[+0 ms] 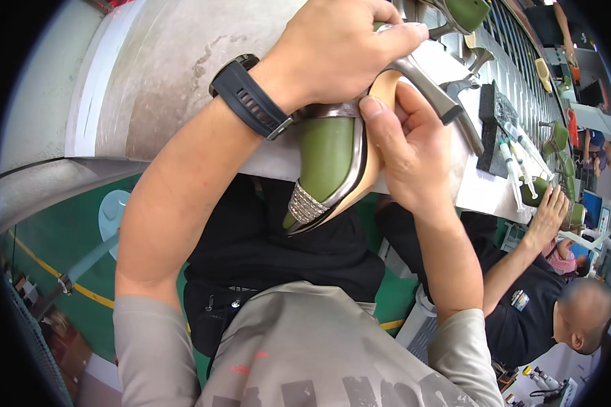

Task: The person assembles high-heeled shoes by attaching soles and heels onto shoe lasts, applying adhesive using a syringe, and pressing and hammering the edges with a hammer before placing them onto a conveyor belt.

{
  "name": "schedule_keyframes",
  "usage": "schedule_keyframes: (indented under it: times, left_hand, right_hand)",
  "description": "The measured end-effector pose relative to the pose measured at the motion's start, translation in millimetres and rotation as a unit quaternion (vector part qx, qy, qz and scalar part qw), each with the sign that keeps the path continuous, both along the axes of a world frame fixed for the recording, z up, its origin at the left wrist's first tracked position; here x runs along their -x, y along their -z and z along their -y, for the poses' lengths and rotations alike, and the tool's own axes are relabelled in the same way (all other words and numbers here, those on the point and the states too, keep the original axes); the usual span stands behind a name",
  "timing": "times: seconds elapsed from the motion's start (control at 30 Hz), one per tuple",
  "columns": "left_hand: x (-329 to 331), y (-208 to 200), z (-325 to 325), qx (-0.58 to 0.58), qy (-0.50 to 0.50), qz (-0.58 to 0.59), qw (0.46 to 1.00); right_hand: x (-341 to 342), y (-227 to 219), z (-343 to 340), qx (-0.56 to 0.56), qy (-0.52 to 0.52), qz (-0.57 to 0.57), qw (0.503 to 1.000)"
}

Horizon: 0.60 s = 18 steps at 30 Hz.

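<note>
One thumb [374,108] of the right hand [419,159] lies against the shoe [327,152]

Smooth, plastic-looking green shoe last [327,154], metallic-finish high-heeled shoe [367,175].
Its heel [428,87] looks glossy, the toe band [305,204] rough with glittering stones; watch strap [250,102] matt and rubbery, T-shirt [278,332] matt cloth, worktable [163,68] smooth but scuffed.
</note>
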State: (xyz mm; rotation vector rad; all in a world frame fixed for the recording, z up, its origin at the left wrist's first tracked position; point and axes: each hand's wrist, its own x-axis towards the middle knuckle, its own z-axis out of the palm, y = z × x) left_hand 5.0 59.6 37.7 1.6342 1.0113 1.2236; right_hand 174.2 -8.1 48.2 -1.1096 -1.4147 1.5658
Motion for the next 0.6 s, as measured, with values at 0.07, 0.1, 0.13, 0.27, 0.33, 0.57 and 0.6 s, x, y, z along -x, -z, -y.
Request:
schedule_keyframes:
  times: [0.07,0.1,0.13,0.27,0.33,0.57,0.6]
  left_hand:
    - [1,0,1,-0.01,0.003,0.039,0.999]
    - [2,-3,4,-0.014,0.005,0.038,0.999]
    - [4,-7,10,0.03,0.015,0.05,0.998]
    - [46,19,12,-0.067,-0.107,0.111,0.986]
    - [61,20,42,-0.058,-0.153,0.139,0.977]
    - [69,6,120,-0.194,-0.103,-0.196,0.956]
    - [68,7,118,-0.191,-0.105,-0.198,0.956]
  right_hand:
    - [1,4,1,0.005,0.03,0.03,0.999]
    - [-1,9,0,-0.024,0.037,-0.006,0.999]
    - [-5,6,-2,-0.028,0.039,-0.008,0.999]
    - [-1,-22,-12,-0.125,-0.034,0.171,0.977]
    - [-2,-34,-21,-0.248,-0.011,0.267,0.931]
    - [1,-48,-25,-0.493,-0.129,0.355,0.784]
    - [-1,-48,-22,-0.529,-0.125,0.369,0.754]
